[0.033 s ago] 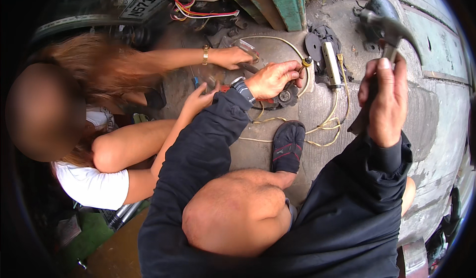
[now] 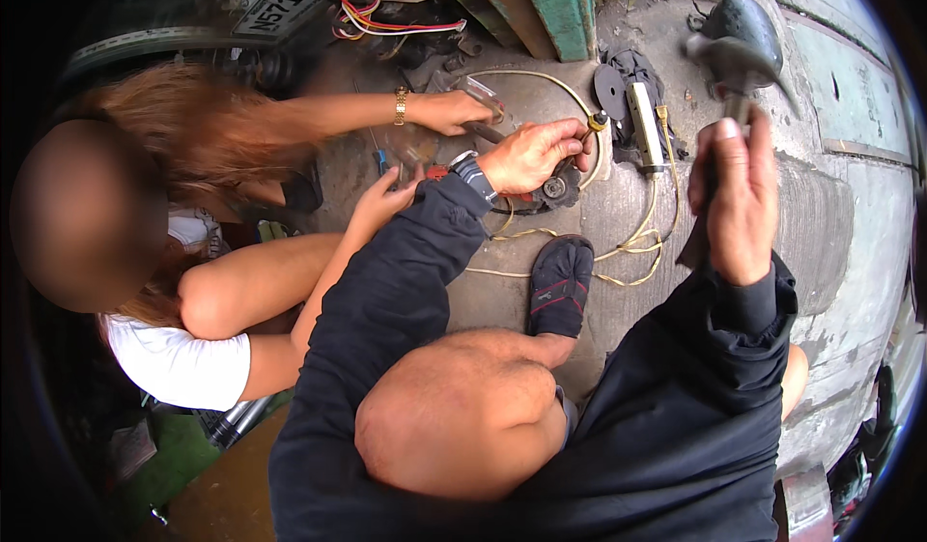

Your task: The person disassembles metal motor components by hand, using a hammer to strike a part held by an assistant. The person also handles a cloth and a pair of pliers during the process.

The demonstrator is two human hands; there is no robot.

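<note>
My right hand (image 2: 739, 204) grips a raised hammer (image 2: 739, 54); left hand (image 2: 531, 156) clenches a yellow-tipped tool (image 2: 594, 125) on concrete ground (image 2: 618, 213), white plate (image 2: 285, 1) top-left.

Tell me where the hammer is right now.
In the head view, the hammer is raised at upper right, gripped by the right hand, above the concrete floor and right of the white cylindrical part.
</note>
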